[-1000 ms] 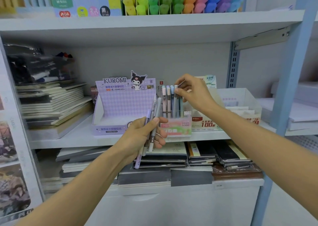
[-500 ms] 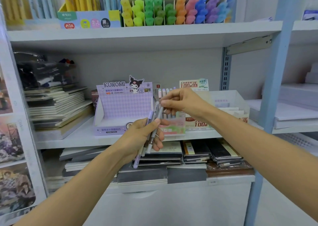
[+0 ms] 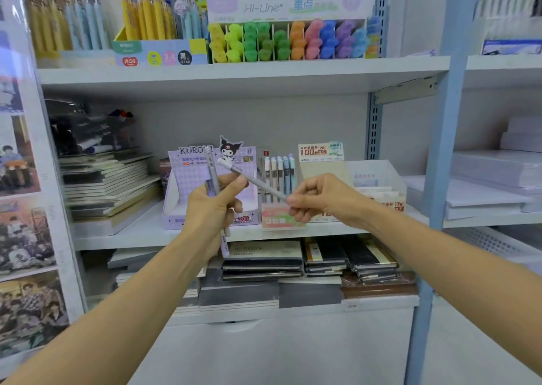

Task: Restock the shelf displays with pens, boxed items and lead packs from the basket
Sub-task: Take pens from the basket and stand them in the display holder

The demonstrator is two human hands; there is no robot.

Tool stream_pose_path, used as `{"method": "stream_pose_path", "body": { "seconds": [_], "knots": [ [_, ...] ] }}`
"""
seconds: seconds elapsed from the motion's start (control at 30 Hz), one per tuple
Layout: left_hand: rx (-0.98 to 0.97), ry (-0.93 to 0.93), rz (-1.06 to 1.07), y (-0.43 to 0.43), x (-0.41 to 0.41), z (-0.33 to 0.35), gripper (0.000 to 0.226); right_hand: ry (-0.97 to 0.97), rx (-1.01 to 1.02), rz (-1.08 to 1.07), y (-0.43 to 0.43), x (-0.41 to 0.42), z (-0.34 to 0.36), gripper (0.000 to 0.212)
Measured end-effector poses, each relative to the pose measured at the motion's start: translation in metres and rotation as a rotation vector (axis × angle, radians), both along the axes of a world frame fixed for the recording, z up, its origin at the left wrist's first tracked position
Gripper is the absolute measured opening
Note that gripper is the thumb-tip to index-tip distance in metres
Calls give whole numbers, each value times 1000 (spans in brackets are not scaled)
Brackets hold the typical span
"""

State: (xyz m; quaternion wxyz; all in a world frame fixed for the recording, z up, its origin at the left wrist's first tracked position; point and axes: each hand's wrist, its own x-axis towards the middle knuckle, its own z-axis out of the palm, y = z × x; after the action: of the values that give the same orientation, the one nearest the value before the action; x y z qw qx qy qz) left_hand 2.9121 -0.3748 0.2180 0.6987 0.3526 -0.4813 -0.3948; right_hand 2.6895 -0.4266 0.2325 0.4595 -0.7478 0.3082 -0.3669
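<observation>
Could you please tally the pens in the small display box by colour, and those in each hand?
Pale pens in the display box: 2
Blue pens there: 3
Grey pen in the right hand: 1
Grey-lilac pens in the left hand: 2, judging by their ends
Total: 8

I see the mid shelf [image 3: 140, 235] carrying, L to R: a notebook stack [image 3: 108, 188], a purple display box [image 3: 187, 179], a pen stand [image 3: 278, 219] w/ pastel pens [image 3: 278, 173] upright, a beige box [image 3: 325, 167], a white tray [image 3: 378, 170]. Top shelf [image 3: 234, 73]: pen box [image 3: 158, 50] beside highlighter rack [image 3: 287, 41]. Bottom shelf [image 3: 378, 304]: dark notebooks [image 3: 264, 263] in stacks.
</observation>
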Motion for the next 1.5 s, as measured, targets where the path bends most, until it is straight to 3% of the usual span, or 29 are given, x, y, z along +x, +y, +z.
{"method": "stream_pose_path", "body": {
  "seconds": [0.1,0.2,0.37,0.5,0.7,0.83,1.2,1.5],
  "knots": [
    [-15,-33,-25,5,-7,2,41,101,2,92,7,4,-6,13],
    [13,-119,-32,7,-11,3,39,192,-128,70,15,10,0,21],
    [62,-342,-49,9,-19,0,21,-56,-368,-124,21,28,24,26],
    [54,-421,-135,9,-23,4,22,-45,-414,-136,20,31,31,16],
    [200,-191,-264,-6,-18,14,30,-327,-438,-408,1,4,63,13],
    [166,-267,-223,-17,-11,7,32,-362,-498,-549,-21,-9,68,12],
    [106,-311,-187,-33,1,-15,25,-48,-571,-599,-74,18,23,13],
    [131,-270,-295,-43,4,-23,19,65,-588,-468,-85,13,29,9]
  ]
}}
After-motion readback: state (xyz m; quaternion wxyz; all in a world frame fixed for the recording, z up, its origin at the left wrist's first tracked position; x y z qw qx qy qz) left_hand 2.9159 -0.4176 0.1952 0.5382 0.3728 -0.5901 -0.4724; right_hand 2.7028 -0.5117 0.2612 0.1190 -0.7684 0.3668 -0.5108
